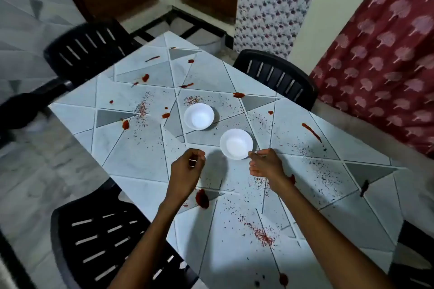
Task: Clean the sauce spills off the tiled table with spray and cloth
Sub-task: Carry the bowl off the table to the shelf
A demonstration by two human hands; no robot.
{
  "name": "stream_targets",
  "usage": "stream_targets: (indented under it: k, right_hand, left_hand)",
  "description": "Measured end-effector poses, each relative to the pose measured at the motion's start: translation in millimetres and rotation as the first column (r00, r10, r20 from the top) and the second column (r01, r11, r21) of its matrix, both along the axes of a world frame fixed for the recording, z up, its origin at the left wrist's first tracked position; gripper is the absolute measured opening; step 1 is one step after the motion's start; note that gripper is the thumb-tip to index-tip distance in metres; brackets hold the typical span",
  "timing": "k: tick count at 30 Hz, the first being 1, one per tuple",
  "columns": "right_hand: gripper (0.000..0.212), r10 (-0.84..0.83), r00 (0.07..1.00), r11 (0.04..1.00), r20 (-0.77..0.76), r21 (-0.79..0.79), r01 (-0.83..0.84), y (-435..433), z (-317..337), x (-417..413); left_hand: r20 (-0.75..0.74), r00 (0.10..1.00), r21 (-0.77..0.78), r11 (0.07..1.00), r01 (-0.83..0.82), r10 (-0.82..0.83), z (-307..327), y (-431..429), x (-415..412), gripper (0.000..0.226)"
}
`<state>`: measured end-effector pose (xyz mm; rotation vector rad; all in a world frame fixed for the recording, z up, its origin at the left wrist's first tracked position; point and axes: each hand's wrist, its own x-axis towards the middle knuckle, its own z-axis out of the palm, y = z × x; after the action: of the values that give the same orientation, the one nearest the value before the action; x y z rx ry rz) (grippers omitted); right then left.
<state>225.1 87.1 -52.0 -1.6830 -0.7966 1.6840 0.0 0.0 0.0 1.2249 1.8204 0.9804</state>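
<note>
Left hand [187,164]: hovered over the table [141,162] near its left edge, fingers curled into a loose fist. I saw nothing inside it.

Right hand [265,164]: thumb and forefinger pinched the near rim of the near bowl [236,143], the other fingers curled beneath. Both forearms reached in from the bottom of the view, over the tiles.

Bowls: two, white, and both looked empty. The near bowl sat just ahead of my right hand. The far bowl [199,116] stood just beyond it to the left, close but not touching.

Sauce spills [125,124]: red, scattered over the whole top.
- The largest blob [202,198] lay just beside my left wrist.
- A long streak [311,131] ran near the right edge.
- A drop [283,279] sat at the front, between my forearms.
- A smear showed at my right wrist, partly hidden by the arm.
- Smaller spots and short streaks dotted the far half, beyond both bowls.

Specks [260,234]: fine red and dark grains. The densest patch lay between my forearms. Thinner patches lay left of the far bowl, beyond it, and to the right of my right hand.

Surroundings: black slatted chairs [105,241] stood at the near left, far left and far right sides of the table. A red patterned curtain [387,54] hung on the right.
</note>
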Motion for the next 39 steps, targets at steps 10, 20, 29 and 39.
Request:
stream_targets:
  k: [10,20,29,39]
  right_hand:
    - [0.021,-0.076,0.932,0.995,0.355,0.084,0.049,40.8,-10.6,-34.0]
    - [0.017,0.036,0.937,0.973,0.348,0.203,-0.113,127.1,13.3,-130.5]
    - [0.012,0.141,0.804,0.937,0.578,0.184,-0.296,140.1,-15.8,-154.4]
    - [0.034,0.136,0.694,0.91,0.707,0.189,-0.37,137.9,-9.3,-157.8]
  left_hand:
    - [-0.104,0.992,-0.074,0.994,-0.079,0.071,-58.7,116.8,-81.7,0.025]
    - [0.033,0.998,-0.09,0.994,-0.053,0.056,-70.2,170.3,-101.5,0.028]
    - [0.078,0.995,-0.08,0.996,-0.049,0.055,-71.0,177.5,-103.9,0.028]
    - [0.124,0.985,-0.087,0.99,-0.108,0.118,-63.0,179.7,-98.2,0.028]
